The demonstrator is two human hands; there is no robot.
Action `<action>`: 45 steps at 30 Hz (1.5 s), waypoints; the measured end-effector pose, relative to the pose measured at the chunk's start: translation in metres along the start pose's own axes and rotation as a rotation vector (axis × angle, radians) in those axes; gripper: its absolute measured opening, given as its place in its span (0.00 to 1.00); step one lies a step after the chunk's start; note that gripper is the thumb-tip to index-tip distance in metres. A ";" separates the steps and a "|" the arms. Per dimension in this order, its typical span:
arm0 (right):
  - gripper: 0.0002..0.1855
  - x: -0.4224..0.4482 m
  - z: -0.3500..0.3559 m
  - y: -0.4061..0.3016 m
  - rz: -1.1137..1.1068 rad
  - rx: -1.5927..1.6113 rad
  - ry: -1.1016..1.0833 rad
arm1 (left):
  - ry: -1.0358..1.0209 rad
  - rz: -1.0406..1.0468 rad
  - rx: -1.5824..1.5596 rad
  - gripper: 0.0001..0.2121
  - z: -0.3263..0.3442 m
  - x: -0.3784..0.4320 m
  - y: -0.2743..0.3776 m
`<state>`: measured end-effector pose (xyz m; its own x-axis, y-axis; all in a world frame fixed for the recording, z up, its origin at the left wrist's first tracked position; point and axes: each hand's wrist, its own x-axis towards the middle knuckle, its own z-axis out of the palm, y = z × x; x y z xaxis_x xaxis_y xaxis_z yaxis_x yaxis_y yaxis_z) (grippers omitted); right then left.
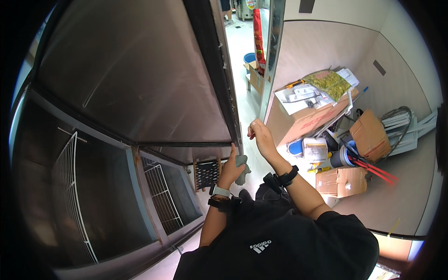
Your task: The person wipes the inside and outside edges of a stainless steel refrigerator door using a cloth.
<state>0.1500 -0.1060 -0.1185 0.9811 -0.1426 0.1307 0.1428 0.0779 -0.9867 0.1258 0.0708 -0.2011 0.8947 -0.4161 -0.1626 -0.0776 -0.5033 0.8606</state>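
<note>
My left hand [230, 168] holds a grey-green cloth [241, 171] between thumb and palm. Its index finger points up and reaches the lower corner of an open stainless steel cabinet door [140, 73], at the black rubber gasket [213, 66]. My right hand [260, 135] is raised to the right of the door's edge, its fingers curled in, with nothing visible in them. Left of my hands is the open cabinet, like a commercial refrigerator, with white wire shelves [74, 182] inside its two openings.
At the right, a large cardboard box [297, 122] bears papers and a patterned bag [329, 84]. Beyond it lie a smaller carton [341, 182], a bucket [341, 156] with red-handled tools, and coiled cable. A woven folding stool [207, 174] stands behind my left hand. A person's legs [226, 12] show far off.
</note>
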 end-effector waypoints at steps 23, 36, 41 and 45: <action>0.14 0.007 0.022 -0.100 -0.821 -0.489 0.140 | 0.008 0.025 -0.024 0.44 -0.007 -0.008 0.003; 0.12 0.020 0.010 -0.110 -1.066 -0.809 0.065 | -0.028 -0.016 -0.154 0.45 -0.008 -0.004 0.003; 0.12 0.023 0.018 -0.106 -1.060 -0.786 0.148 | -0.033 -0.007 -0.112 0.45 -0.012 -0.002 0.008; 0.11 0.025 0.022 -0.104 -0.986 -0.752 0.208 | -0.013 0.034 -0.085 0.45 -0.011 0.002 -0.001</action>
<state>0.1625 -0.0964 -0.0106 0.4504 0.0220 0.8926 0.6255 -0.7211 -0.2979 0.1328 0.0784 -0.1971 0.8863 -0.4421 -0.1379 -0.0700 -0.4223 0.9038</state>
